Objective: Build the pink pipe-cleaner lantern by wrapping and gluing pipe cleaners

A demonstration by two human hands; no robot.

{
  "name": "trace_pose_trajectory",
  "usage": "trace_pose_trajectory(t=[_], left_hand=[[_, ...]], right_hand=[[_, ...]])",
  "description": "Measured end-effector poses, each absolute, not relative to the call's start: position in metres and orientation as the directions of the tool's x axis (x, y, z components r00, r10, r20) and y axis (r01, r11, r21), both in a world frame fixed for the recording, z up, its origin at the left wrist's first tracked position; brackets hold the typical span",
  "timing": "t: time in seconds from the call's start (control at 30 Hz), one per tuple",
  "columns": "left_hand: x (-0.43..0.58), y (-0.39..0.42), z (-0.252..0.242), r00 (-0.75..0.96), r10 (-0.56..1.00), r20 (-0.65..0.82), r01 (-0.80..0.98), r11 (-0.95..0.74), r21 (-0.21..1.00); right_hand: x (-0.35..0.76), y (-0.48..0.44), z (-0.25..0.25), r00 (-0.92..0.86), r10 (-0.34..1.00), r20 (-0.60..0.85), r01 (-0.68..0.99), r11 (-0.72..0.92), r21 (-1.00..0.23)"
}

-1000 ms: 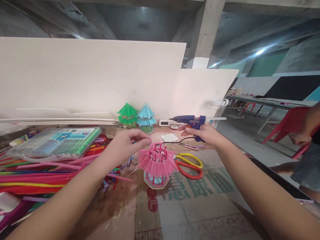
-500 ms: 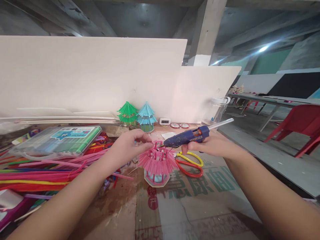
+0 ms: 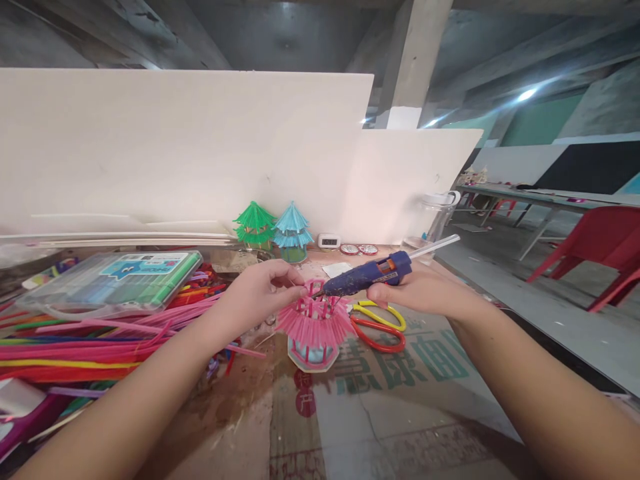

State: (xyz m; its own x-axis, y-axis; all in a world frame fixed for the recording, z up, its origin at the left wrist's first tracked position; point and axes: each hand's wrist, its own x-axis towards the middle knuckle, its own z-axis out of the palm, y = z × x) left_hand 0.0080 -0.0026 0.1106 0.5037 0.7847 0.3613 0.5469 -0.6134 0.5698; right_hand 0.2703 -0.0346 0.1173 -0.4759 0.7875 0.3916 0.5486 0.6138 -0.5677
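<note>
In my right hand [image 3: 425,288] is a blue hot glue gun [image 3: 367,275], a clear glue stick jutting from its back end. Its nozzle points down and left into the top of a pink pavilion model [image 3: 316,327]. My left hand [image 3: 267,287] is closed, thumb and fingers pinched at the upper left edge of that model. The model stands upright, with a fringed pink roof, short posts above it and an eight-sided base. Scissors with one yellow and one red handle [image 3: 383,335] lie just right of it, blades hidden.
A green pavilion model [image 3: 254,225] and a light blue one [image 3: 293,233] stand behind. A small digital clock [image 3: 329,241] and a clear jug [image 3: 434,217] are near the white board [image 3: 200,147]. Left are a plastic marker case [image 3: 110,283] and colourful pipe cleaners [image 3: 75,353].
The glue gun has shifted slightly left with my right hand, its nozzle a little further over the model's top. My left hand stays at the model.
</note>
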Motion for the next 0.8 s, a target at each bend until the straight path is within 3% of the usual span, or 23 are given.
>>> trace_pose_trajectory(t=[0.17,0.5,0.8], left_hand=[[0.0082,-0.0024,0.1108,0.501,0.791,0.352,0.539,-0.603,0.588],[0.0084,-0.0034,0.1116,0.516,0.782,0.349,0.547,-0.614,0.569],[0.0084,-0.0034,0.112,0.516,0.786,0.34,0.553,-0.609,0.569]], right_hand=[[0.2678,-0.0366,0.1189,-0.475,0.768,0.43,0.537,0.64,-0.549],[0.2673,-0.0366,0.119,-0.483,0.807,0.34,0.532,0.579,-0.618],[0.268,-0.0372,0.1177,-0.447,0.818,0.363,0.6,0.575,-0.556]])
